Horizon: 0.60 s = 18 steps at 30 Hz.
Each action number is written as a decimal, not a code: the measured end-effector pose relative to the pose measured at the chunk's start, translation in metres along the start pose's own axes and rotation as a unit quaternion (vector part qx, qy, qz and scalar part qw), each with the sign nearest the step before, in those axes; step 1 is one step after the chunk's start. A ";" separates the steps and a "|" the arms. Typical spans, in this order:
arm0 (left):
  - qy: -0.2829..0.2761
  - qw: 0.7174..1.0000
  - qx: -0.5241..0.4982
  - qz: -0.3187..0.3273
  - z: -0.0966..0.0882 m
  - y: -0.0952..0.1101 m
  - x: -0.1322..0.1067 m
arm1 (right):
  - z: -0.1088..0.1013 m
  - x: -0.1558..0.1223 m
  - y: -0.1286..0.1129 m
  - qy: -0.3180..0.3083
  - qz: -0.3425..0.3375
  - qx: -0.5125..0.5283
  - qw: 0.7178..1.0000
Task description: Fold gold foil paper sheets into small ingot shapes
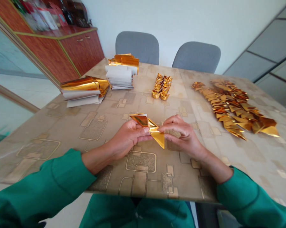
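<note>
A person's left hand (127, 138) and right hand (184, 136) grip a folded foil piece (149, 128) between them, held over the counter (50, 123). Ahead and to the left, a nearer stack of foil sheets (84, 91) lies on the counter just beside a farther stack of foil sheets (121, 72). Straight ahead, a small cluster of folded foil ingots (161, 87) sits behind the hands; a long spread of folded foil pieces (233, 107) lies to the right. Two chairs (136, 47) stand beyond the counter, a wooden cabinet (82, 50) behind at left.
</note>
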<state>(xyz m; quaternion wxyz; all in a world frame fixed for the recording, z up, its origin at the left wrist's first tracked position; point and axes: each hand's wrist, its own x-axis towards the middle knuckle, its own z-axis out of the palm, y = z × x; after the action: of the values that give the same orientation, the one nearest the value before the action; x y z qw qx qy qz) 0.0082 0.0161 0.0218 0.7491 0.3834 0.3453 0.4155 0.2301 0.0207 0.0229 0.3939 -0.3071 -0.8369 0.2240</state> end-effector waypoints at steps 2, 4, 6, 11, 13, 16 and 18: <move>0.007 1.000 0.004 -0.002 0.000 0.001 -0.001 | -0.001 0.000 -0.001 -0.007 -0.001 -0.006 1.000; 0.016 1.000 0.017 -0.012 0.001 0.000 -0.002 | -0.001 0.001 -0.002 -0.017 -0.001 -0.008 1.000; 0.015 0.999 0.034 -0.015 0.001 -0.002 -0.003 | 0.001 0.001 -0.003 -0.031 -0.004 -0.004 1.000; -0.015 0.997 0.077 0.011 0.001 -0.007 -0.001 | 0.008 0.001 -0.005 -0.055 -0.013 -0.001 0.998; -0.021 0.995 0.093 0.021 0.002 -0.007 0.001 | 0.009 0.001 -0.007 -0.041 0.024 -0.001 0.999; -0.028 0.994 0.102 0.022 0.003 -0.005 0.001 | 0.009 0.001 -0.010 -0.025 0.059 0.012 0.998; -0.029 0.994 0.103 0.018 0.004 -0.004 0.000 | 0.009 0.001 -0.012 -0.026 0.042 0.012 0.999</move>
<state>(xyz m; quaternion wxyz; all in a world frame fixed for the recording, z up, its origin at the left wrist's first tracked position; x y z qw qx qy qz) 0.0126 0.0132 0.0200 0.7075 0.4764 0.3578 0.3800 0.2184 0.0118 0.0258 0.3663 -0.3316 -0.8301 0.2583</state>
